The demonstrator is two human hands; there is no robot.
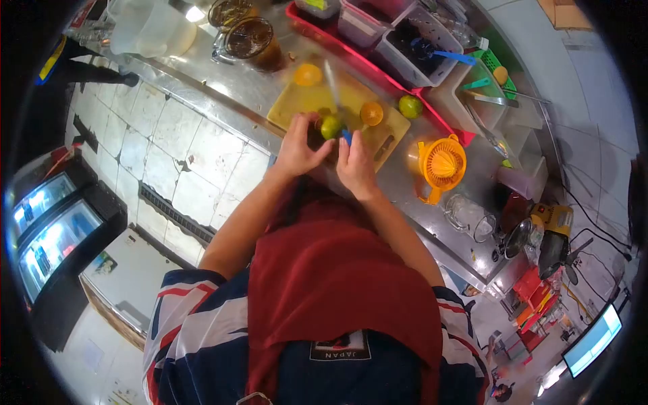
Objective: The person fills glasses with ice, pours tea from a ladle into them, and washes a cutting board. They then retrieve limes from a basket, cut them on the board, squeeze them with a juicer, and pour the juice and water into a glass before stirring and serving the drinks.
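Green citrus fruit (331,127) is clamped in the left hand (298,147) over the cutting board (291,106). Right hand (356,165) is closed on the blue-handled knife (333,86)

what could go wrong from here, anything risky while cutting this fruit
The knife in the right hand might nick the left hand, since both hands work close together at the green fruit. That fruit is round, so it could roll if its hold loosens. Another whole fruit, near the cutting board, might roll if bumped.
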